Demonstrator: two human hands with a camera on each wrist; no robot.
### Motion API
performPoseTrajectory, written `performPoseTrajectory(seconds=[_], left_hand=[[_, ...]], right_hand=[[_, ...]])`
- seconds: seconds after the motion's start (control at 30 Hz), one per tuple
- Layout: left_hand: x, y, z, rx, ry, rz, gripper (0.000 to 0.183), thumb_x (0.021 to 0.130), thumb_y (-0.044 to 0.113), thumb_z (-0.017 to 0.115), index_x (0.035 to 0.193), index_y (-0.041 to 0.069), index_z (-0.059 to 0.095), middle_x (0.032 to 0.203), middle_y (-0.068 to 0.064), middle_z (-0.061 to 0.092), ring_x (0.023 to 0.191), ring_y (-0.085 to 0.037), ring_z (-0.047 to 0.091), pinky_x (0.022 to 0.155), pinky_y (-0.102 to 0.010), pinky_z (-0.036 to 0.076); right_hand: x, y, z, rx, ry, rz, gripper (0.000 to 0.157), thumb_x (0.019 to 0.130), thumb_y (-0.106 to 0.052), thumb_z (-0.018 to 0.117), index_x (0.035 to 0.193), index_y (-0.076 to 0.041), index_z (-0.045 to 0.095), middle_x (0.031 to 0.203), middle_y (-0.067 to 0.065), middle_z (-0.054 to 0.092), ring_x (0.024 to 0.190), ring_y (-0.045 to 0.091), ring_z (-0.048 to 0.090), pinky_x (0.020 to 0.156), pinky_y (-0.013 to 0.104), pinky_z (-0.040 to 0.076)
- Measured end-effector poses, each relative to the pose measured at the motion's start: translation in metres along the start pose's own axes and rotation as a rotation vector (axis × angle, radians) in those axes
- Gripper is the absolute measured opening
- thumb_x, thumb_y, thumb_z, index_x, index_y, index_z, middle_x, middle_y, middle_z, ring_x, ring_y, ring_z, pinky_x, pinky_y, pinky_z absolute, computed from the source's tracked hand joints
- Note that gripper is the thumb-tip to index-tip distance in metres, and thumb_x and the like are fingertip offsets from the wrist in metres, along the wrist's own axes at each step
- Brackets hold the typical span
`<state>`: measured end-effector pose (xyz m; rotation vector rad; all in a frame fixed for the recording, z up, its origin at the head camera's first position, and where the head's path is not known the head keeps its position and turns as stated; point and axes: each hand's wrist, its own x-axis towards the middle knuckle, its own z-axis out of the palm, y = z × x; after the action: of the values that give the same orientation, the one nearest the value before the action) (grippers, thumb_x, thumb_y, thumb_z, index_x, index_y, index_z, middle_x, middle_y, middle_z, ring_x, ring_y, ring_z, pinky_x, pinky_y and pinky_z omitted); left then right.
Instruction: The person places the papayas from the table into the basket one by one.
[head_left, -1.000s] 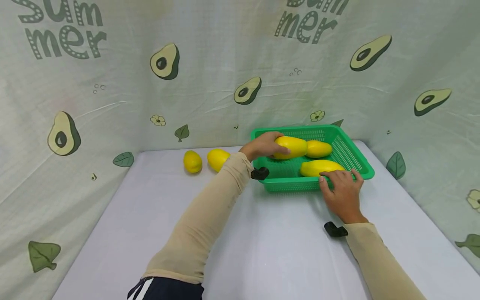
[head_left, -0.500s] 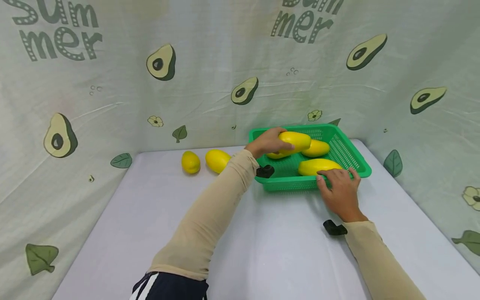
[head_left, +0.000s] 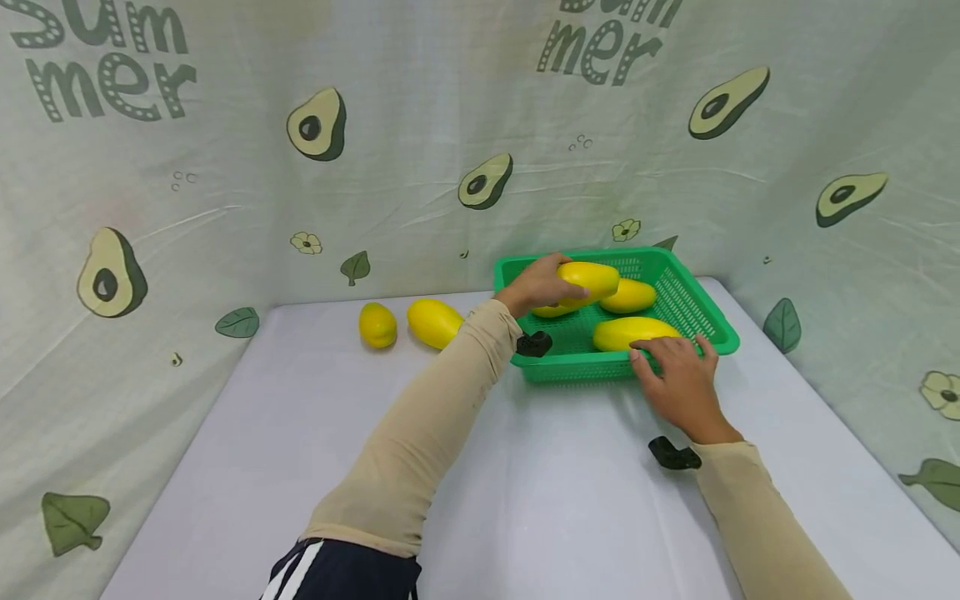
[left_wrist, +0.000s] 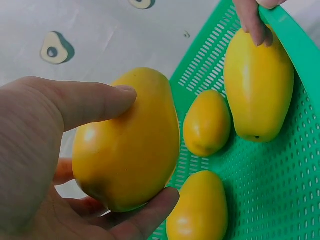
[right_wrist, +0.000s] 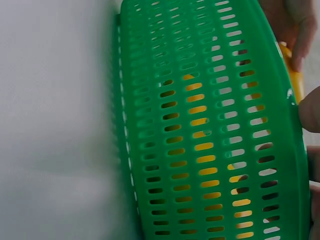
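At the left of the white table (head_left: pixel 300 467), a short, rounded fruit (head_left: pixel 377 325) lies just beside a longer oval fruit (head_left: pixel 431 322), both bright yellow. The person's left hand (head_left: pixel 536 286) pinches the held fruit (left_wrist: pixel 132 140) between thumb and fingers, over the left part of a green basket (head_left: pixel 558 370). The held fruit is plump, smooth and glossy, deep yellow, shaded darker toward its lower end in the left wrist view. Below it in the basket lies a partly hidden fruit (head_left: pixel 552 312); whether the two touch cannot be told. Farther right sit an egg-shaped fruit (head_left: pixel 632 296) and, along the near wall, a large elongated fruit (head_left: pixel 630 333). The right hand (head_left: pixel 678 383) grips the near rim, fingers bent over it close to the large elongated fruit. Counted: two fruits on the table, one in the left hand, three in the basket; one basket.
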<state>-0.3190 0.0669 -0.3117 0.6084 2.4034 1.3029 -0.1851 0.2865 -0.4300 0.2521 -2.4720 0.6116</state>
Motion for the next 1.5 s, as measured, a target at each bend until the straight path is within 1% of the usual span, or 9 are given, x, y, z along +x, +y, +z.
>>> performPoseTrajectory(seconds=[0.23,0.4,0.5,0.67,0.77,0.93,1.1,1.27,1.5], left_hand=[[0.002,-0.002,0.002,0.045,0.014,-0.018,0.072,0.093,0.029,0.073,0.152,0.009,0.038,0.139,-0.009,0.052,0.112,-0.021,0.056,0.09,-0.033,0.052],[0.0,-0.007,0.002,0.048,0.049,-0.021,0.064,0.096,0.033,0.068,0.151,0.013,0.042,0.149,-0.01,0.046,0.13,-0.024,0.048,0.102,-0.038,0.045],[-0.004,-0.012,-0.003,0.046,0.065,0.015,0.053,0.099,0.033,0.064,0.146,0.012,0.05,0.147,-0.011,0.049,0.13,-0.027,0.05,0.102,-0.04,0.045],[-0.019,-0.025,-0.027,0.049,0.049,0.041,0.041,0.101,0.033,0.061,0.137,0.013,0.058,0.141,-0.009,0.055,0.125,-0.025,0.054,0.099,-0.039,0.047],[-0.031,-0.032,-0.046,0.057,0.045,0.06,0.04,0.102,0.033,0.058,0.136,0.014,0.058,0.139,-0.008,0.056,0.123,-0.024,0.054,0.099,-0.039,0.047],[-0.05,-0.048,-0.077,0.058,0.074,0.085,0.039,0.103,0.031,0.057,0.136,0.011,0.058,0.134,-0.007,0.057,0.115,-0.023,0.058,0.093,-0.037,0.05],[-0.068,-0.069,-0.101,0.023,0.111,0.066,0.039,0.103,0.028,0.057,0.136,0.008,0.057,0.131,-0.006,0.058,0.113,-0.022,0.057,0.093,-0.036,0.051],[-0.087,-0.085,-0.114,0.038,0.167,0.031,0.036,0.104,0.026,0.057,0.135,0.007,0.057,0.131,-0.007,0.057,0.118,-0.028,0.055,0.097,-0.039,0.05],[-0.098,-0.105,-0.118,0.142,0.204,0.006,0.034,0.102,0.028,0.059,0.131,0.01,0.059,0.128,-0.005,0.059,0.118,-0.024,0.054,0.102,-0.041,0.045]], right_hand=[[0.0,-0.001,-0.002,0.064,0.035,-0.013,0.029,0.1,-0.027,0.06,0.117,-0.006,0.071,0.117,0.02,0.068,0.117,0.042,0.051,0.111,0.068,0.006],[-0.001,0.001,0.0,0.09,0.08,-0.037,0.024,0.096,-0.023,0.067,0.112,-0.006,0.072,0.113,0.016,0.069,0.115,0.039,0.053,0.11,0.068,0.008],[-0.002,0.001,-0.001,0.074,0.107,-0.056,0.022,0.094,-0.02,0.071,0.109,-0.005,0.074,0.11,0.015,0.07,0.115,0.038,0.053,0.111,0.068,0.011],[-0.004,-0.008,-0.001,-0.036,0.121,-0.098,0.023,0.091,-0.019,0.074,0.108,-0.004,0.076,0.111,0.016,0.069,0.113,0.04,0.055,0.112,0.069,0.012],[-0.005,-0.014,-0.005,-0.086,0.078,-0.081,0.026,0.092,-0.022,0.072,0.112,-0.006,0.075,0.113,0.017,0.069,0.114,0.042,0.054,0.111,0.072,0.007],[-0.003,-0.018,-0.011,-0.083,-0.033,-0.021,0.036,0.095,-0.031,0.069,0.122,-0.007,0.07,0.121,0.021,0.066,0.119,0.046,0.05,0.108,0.076,0.0],[-0.003,-0.015,-0.011,-0.06,-0.048,-0.024,0.039,0.095,-0.033,0.069,0.122,-0.005,0.068,0.121,0.023,0.065,0.119,0.046,0.049,0.108,0.076,-0.004],[-0.003,-0.015,-0.01,-0.025,-0.029,-0.028,0.037,0.095,-0.031,0.07,0.12,-0.004,0.069,0.118,0.023,0.065,0.117,0.046,0.05,0.108,0.075,-0.006],[-0.002,-0.014,-0.006,-0.019,-0.006,-0.031,0.036,0.094,-0.032,0.072,0.118,-0.005,0.07,0.116,0.022,0.066,0.118,0.045,0.05,0.108,0.074,-0.007]])
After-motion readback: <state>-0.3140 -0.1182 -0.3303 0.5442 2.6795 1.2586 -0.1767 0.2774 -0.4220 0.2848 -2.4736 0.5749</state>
